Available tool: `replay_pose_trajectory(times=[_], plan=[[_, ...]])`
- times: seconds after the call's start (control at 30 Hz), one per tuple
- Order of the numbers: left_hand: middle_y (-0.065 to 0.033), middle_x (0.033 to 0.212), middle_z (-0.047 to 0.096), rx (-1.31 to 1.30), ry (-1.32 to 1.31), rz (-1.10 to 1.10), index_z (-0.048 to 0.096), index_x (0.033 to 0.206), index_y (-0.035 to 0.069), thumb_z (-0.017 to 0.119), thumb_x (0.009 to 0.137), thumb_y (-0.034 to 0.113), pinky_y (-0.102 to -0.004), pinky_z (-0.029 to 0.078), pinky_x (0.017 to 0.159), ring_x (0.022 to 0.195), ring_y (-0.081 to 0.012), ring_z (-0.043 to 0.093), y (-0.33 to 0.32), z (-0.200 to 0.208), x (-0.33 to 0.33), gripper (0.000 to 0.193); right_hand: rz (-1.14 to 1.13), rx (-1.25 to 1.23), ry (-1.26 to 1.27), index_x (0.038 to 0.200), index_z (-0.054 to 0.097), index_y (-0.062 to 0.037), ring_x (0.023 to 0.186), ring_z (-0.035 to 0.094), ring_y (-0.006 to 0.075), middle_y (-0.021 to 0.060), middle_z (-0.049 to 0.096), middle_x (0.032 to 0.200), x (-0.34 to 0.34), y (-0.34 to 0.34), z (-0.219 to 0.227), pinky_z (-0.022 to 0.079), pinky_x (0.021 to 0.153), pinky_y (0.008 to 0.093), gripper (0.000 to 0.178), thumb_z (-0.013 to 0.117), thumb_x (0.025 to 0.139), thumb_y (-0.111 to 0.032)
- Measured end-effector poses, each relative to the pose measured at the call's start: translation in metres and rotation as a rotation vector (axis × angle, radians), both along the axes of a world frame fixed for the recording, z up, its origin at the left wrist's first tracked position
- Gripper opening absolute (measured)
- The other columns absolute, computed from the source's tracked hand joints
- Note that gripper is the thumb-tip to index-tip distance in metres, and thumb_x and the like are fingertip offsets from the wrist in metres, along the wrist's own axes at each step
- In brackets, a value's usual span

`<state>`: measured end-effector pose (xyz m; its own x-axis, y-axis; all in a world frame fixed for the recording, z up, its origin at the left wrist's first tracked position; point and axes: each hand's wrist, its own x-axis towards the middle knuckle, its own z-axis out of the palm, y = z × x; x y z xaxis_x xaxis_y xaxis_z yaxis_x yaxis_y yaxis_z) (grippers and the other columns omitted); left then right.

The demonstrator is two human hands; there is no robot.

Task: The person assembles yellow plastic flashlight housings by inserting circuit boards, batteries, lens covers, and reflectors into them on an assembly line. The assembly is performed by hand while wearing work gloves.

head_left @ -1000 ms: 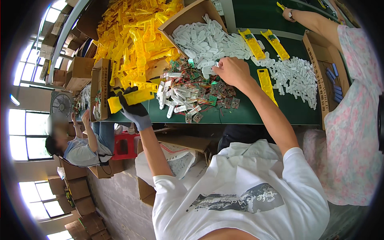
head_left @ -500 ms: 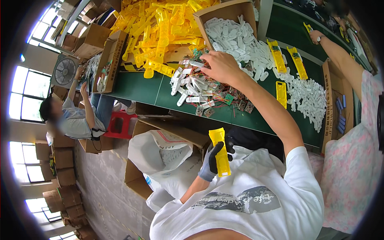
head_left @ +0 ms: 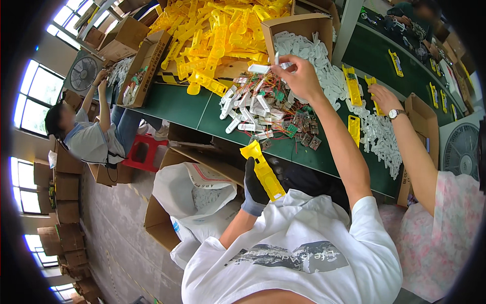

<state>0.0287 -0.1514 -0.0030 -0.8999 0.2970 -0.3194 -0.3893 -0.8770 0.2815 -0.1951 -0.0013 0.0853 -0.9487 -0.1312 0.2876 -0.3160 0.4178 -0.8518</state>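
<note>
My left hand (head_left: 254, 188), in a dark grey glove, grips a long yellow plastic housing (head_left: 265, 174), tilted in front of my shirt below the table edge. My bare right hand (head_left: 299, 77) is raised over a heap of circuit boards with red wires (head_left: 276, 109) and white plastic cases. Between its thumb and index finger stands a small white plastic part (head_left: 277, 58). Just left of the fingertips a white case (head_left: 259, 69) lies tilted above the heap; whether it is joined to the pinched part I cannot tell.
Yellow housings (head_left: 217, 35) pile up at the back, beside a carton of white pieces (head_left: 306, 50). Near the right a co-worker's hand (head_left: 386, 99) touches a yellow housing. White bags (head_left: 192, 202) stand below the table at left. Another person (head_left: 93, 126) sits far left.
My right hand has lifted slightly from the heap, now with a small white part pinched. The yellow housing in my left hand has moved up and left and tilted. The co-worker's hand has come nearer.
</note>
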Motion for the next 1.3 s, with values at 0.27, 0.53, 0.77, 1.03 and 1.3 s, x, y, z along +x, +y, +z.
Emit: replay_pose_trajectory(times=[0.27,0.53,0.77,1.03,1.3], plan=[[-0.0065,0.086,0.062,-0.175,0.025,0.09,0.049,0.115,0.013,0.049,0.093,0.04,-0.0345,0.052,0.06,0.068,-0.0205,0.063,0.022,-0.024,-0.016,0.035,-0.015,0.083,0.08,0.102,0.065,0.0009,0.067,0.062,0.0108,0.0071,0.068,0.082,-0.022,0.024,0.021,0.049,0.065,0.0255,0.034,0.066,0.083,-0.027],[-0.0082,0.085,0.06,-0.341,0.173,0.212,0.045,0.114,0.012,0.052,0.093,0.032,-0.0342,0.052,0.055,0.065,-0.02,0.061,0.027,-0.009,-0.045,0.029,0.03,-0.289,0.255,0.107,0.062,0.003,0.074,0.067,0.0132,0.0106,0.067,0.089,-0.035,0.046,0.054,0.055,0.065,0.0244,0.022,0.055,0.09,-0.01],[-0.0075,0.078,0.061,-0.351,0.236,0.29,0.044,0.121,0.01,0.055,0.092,0.028,-0.0328,0.051,0.054,0.062,-0.0196,0.061,0.036,0.004,-0.069,0.036,0.069,-0.42,0.447,0.107,0.063,0.0017,0.072,0.065,0.0116,0.0068,0.066,0.085,-0.024,0.07,0.082,0.052,0.062,0.0231,0.029,0.065,0.087,-0.02],[-0.0092,0.106,0.052,-0.647,0.509,0.161,0.023,0.137,0.01,0.066,0.074,-0.009,-0.0287,0.054,0.063,0.083,-0.0178,0.061,0.075,0.025,-0.134,0.078,-0.049,-0.491,0.267,0.105,0.064,-0.0007,0.063,0.06,0.008,0.0046,0.064,0.081,0.01,0.11,0.084,0.05,0.058,0.0212,0.03,0.067,0.085,-0.022],[-0.0117,0.084,0.062,-0.516,0.587,-0.115,0.042,0.126,0.002,0.057,0.081,-0.003,-0.0314,0.052,0.058,0.065,-0.0196,0.063,0.126,0.052,-0.159,0.047,-0.009,-0.717,0.096,0.111,0.061,-0.0009,0.073,0.065,0.013,0.0071,0.065,0.088,0.036,0.139,0.07,0.054,0.065,0.0232,0.034,0.067,0.084,-0.022]])
